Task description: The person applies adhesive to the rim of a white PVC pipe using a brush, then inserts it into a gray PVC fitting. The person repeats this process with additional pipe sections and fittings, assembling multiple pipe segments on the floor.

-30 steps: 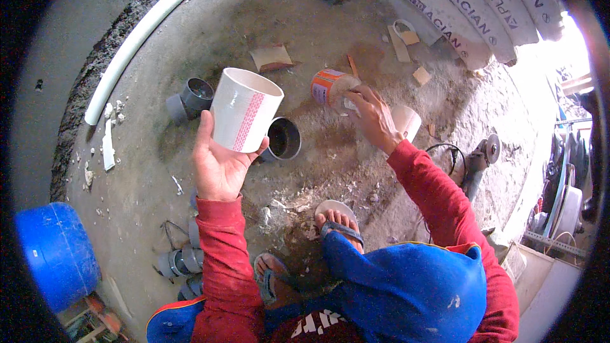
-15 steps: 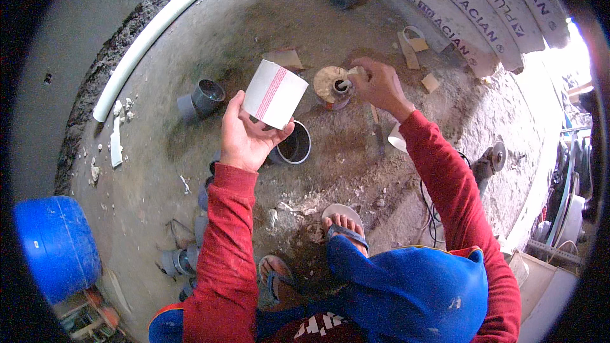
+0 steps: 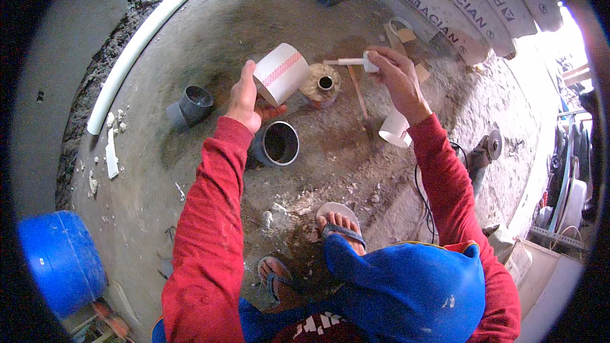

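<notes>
My left hand is closed round a short cut length of white pipe with a red printed stripe, tilted in the air. In my right hand, the fingers pinch the white cap of an applicator brush. Its stem points left toward the pipe, with a small gap between them. Below the brush stands a round can with a smeared tan top and an open dark mouth. A grey pipe fitting, its wide mouth facing up, is on the floor just below my left hand.
Another grey fitting lies to the left, and a white pipe piece lies under my right wrist. An angle grinder with its cable is at the right. Wrapped long pipes are stacked far right; a blue barrel stands near left.
My right hand has lifted the applicator brush out of the can's mouth and turned its stem sideways. My left hand has tilted the pipe piece and shifted it slightly left.
</notes>
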### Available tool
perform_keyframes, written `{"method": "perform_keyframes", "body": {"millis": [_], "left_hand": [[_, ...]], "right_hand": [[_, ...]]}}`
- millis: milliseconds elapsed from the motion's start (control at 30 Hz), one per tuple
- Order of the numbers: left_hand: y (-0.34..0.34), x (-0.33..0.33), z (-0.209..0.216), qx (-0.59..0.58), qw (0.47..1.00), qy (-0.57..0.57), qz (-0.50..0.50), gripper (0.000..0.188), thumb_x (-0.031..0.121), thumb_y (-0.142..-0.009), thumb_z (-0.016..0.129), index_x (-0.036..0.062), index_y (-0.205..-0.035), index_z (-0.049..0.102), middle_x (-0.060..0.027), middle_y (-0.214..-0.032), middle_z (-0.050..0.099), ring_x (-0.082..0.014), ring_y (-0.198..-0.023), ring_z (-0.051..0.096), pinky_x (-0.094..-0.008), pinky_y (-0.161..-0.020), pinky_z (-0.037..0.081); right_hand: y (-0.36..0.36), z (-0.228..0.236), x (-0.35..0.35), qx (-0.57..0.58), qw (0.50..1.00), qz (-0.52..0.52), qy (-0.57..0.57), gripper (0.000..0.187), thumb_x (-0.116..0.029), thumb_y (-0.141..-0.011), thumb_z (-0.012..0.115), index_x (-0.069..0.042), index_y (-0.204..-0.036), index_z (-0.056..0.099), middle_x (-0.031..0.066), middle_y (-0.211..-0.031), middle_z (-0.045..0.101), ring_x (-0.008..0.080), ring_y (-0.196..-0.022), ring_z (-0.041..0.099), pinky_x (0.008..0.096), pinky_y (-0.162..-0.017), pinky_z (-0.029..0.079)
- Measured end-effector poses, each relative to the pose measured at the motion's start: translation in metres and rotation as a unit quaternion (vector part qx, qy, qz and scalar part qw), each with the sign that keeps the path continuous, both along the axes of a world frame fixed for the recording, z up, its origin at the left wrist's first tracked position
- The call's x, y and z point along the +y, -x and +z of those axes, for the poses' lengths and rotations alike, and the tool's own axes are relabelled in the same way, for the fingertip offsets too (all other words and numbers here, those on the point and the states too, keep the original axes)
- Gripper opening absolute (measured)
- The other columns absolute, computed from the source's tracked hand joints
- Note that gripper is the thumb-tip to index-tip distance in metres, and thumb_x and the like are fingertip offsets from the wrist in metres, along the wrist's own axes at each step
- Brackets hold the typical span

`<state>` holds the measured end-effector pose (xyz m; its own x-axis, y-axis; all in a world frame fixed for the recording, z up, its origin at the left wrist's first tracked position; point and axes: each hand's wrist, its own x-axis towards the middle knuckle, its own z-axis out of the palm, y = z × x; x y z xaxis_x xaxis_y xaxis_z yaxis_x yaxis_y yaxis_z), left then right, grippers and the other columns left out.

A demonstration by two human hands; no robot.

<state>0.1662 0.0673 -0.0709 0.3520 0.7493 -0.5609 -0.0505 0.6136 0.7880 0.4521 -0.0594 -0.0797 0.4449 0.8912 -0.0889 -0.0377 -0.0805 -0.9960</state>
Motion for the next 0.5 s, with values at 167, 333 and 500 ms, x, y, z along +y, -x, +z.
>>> {"method": "perform_keyframes", "body": {"millis": [167, 333, 500], "left_hand": [[-0.012, -0.001, -0.005, -0.019, 0.999, 0.023, -0.018, 0.063, 0.064, -0.1, 0.046, 0.0139, -0.137, 0.054, -0.0122, -0.12, 0.064, -0.0303, -0.102, 0.065, -0.0503, -0.066, 0.059], [-0.009, 0.0, -0.008, -0.02, 0.999, 0.025, -0.011, 0.061, 0.062, -0.102, 0.044, 0.0136, -0.137, 0.054, -0.0138, -0.12, 0.063, -0.0318, -0.102, 0.064, -0.0504, -0.068, 0.059], [-0.008, 0.002, -0.013, -0.068, 0.995, 0.067, 0.003, 0.058, 0.06, -0.103, 0.042, 0.0132, -0.135, 0.055, -0.0152, -0.12, 0.063, -0.0329, -0.1, 0.064, -0.0509, -0.069, 0.058]], "right_hand": [[0.016, 0.019, 0.017, -0.035, 0.997, 0.036, -0.052, 0.04, -0.033, -0.097, 0.07, -0.002, -0.122, 0.07, 0.0048, -0.103, 0.071, 0.0126, -0.092, 0.066, 0.0266, -0.078, 0.053], [0.025, 0.023, 0.017, -0.097, 0.991, 0.058, -0.065, 0.038, -0.027, -0.096, 0.073, 0.0, -0.122, 0.07, 0.0047, -0.103, 0.072, 0.0125, -0.092, 0.067, 0.0268, -0.081, 0.054], [0.02, 0.027, 0.008, -0.231, 0.97, 0.07, -0.033, 0.037, -0.018, -0.095, 0.073, -0.001, -0.127, 0.067, 0.0024, -0.11, 0.07, 0.0096, -0.099, 0.063, 0.0261, -0.087, 0.052]]}}
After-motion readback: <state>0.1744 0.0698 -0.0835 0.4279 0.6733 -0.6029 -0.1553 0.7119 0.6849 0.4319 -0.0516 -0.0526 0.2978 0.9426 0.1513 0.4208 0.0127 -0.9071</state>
